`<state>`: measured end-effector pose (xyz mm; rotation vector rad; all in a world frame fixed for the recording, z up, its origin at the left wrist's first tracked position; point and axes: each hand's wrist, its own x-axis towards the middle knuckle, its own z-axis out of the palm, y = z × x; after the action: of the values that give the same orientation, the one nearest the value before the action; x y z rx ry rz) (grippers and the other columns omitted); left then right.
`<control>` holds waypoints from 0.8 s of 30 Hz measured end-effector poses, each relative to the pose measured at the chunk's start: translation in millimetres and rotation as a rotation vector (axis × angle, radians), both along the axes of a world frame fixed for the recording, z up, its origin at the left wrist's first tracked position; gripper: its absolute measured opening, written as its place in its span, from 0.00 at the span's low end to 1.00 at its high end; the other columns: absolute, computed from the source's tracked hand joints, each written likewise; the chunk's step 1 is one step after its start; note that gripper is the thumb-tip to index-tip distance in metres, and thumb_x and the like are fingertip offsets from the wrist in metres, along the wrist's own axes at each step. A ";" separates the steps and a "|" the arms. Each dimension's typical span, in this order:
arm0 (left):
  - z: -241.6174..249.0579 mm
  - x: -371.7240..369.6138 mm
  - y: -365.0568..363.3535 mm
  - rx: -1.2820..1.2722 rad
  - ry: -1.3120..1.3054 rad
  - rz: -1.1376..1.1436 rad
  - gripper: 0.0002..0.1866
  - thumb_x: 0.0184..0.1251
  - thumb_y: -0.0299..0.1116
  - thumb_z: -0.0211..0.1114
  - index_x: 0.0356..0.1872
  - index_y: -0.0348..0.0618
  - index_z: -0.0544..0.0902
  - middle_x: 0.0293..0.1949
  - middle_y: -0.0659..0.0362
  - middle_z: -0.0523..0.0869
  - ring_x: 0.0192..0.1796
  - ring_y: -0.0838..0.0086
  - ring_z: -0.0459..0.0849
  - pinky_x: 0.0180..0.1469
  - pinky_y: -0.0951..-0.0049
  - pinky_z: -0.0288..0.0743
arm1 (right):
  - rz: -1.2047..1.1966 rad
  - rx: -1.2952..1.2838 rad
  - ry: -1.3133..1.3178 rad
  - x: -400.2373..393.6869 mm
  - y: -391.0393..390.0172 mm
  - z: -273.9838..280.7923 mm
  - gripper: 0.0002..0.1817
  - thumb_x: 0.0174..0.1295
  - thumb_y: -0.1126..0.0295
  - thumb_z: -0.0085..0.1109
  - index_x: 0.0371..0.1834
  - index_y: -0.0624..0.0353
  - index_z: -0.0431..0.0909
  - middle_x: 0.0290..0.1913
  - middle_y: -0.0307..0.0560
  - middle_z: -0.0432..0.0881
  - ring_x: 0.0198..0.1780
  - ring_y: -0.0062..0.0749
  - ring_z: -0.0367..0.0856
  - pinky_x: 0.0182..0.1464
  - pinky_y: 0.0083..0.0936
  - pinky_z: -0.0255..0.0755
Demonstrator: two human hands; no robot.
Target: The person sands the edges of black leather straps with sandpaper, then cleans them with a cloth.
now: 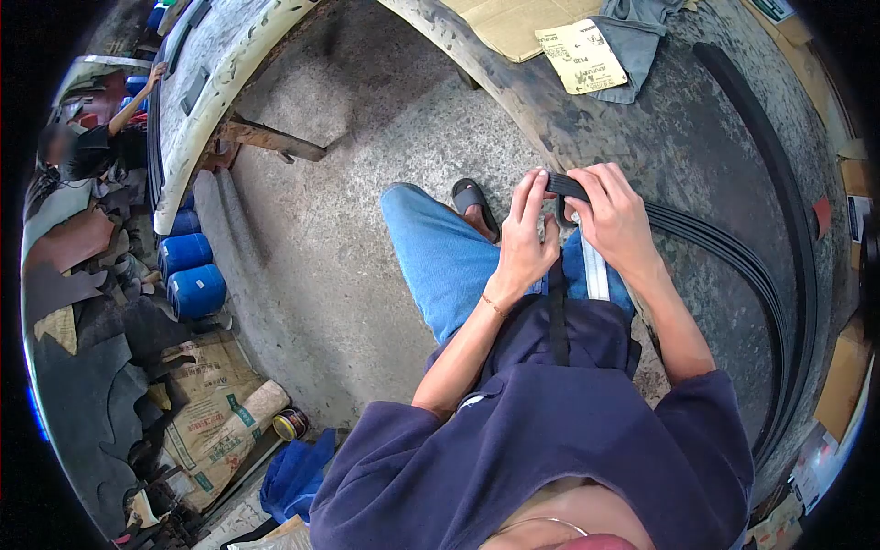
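Note:
Several long black strips (715,236), lying side by side in a flat bundle, run across the dark worktable and curve down its right side. Their near end comes off the table edge above my lap. My left hand (526,240) is closed at that end, with its fingertips against the strips' tips. Close beside it, my right hand (609,209) grips the bundle from above between thumb and fingers. A short black piece hangs down between the two hands, partly hidden by them.
Another wide black strip (765,156) lies curved on the table (683,156). Near its far edge are a yellowish sandpaper sheet (581,59), grey cloth (639,41) and cardboard (495,23). Blue drums (196,291) stand left. A co-worker (92,147) reaches toward another table.

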<state>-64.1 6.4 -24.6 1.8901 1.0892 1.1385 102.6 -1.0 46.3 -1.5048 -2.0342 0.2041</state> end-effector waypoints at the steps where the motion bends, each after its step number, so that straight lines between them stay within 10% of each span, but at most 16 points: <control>1: 2.0 1.2 1.2 0.033 0.010 0.001 0.37 0.59 0.09 0.58 0.74 0.31 0.68 0.72 0.42 0.71 0.60 0.56 0.86 0.59 0.63 0.83 | 0.001 -0.004 0.007 -0.3 0.0 0.7 0.21 0.57 0.75 0.69 0.54 0.64 0.78 0.47 0.50 0.79 0.50 0.48 0.80 0.51 0.40 0.79; 11: 2.3 -2.6 4.3 -0.020 -0.025 0.020 0.34 0.57 0.11 0.57 0.71 0.31 0.72 0.69 0.40 0.74 0.65 0.48 0.82 0.62 0.59 0.81 | -0.002 -0.002 0.018 0.3 -0.4 1.0 0.20 0.56 0.76 0.69 0.53 0.64 0.78 0.46 0.50 0.79 0.49 0.48 0.80 0.50 0.40 0.79; 15: -0.2 -12.1 57.0 0.069 0.021 0.124 0.21 0.57 0.13 0.58 0.54 0.33 0.83 0.52 0.41 0.87 0.58 0.46 0.85 0.61 0.55 0.79 | 0.006 0.000 0.025 0.1 -0.2 3.0 0.20 0.56 0.76 0.70 0.53 0.64 0.78 0.46 0.50 0.79 0.49 0.48 0.80 0.50 0.40 0.79; 18: 34.6 18.3 126.2 0.352 0.063 0.086 0.20 0.65 0.25 0.67 0.58 0.37 0.83 0.54 0.44 0.88 0.58 0.51 0.86 0.61 0.57 0.79 | 0.002 0.018 0.012 -0.8 -0.1 -0.2 0.21 0.57 0.75 0.70 0.54 0.63 0.78 0.46 0.50 0.78 0.50 0.49 0.80 0.50 0.40 0.79; 21: 47.9 72.6 168.4 0.492 0.337 -0.095 0.45 0.65 0.57 0.70 0.69 0.26 0.71 0.72 0.36 0.72 0.78 0.43 0.65 0.79 0.49 0.58 | -0.007 0.046 -0.022 -0.6 -0.4 -2.2 0.21 0.57 0.75 0.70 0.54 0.63 0.78 0.46 0.51 0.78 0.50 0.50 0.79 0.51 0.41 0.78; 24: 32.4 112.4 185.2 0.547 0.430 -0.036 0.50 0.64 0.62 0.69 0.71 0.24 0.68 0.74 0.34 0.69 0.79 0.41 0.61 0.80 0.48 0.55 | -0.004 0.032 -0.006 -2.0 -0.4 2.6 0.21 0.55 0.77 0.69 0.53 0.64 0.79 0.46 0.52 0.78 0.50 0.51 0.80 0.52 0.41 0.78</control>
<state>48.2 191.6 7.8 2.6640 1.0197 1.1135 100.6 -1.5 48.8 -1.4917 -2.0295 0.1644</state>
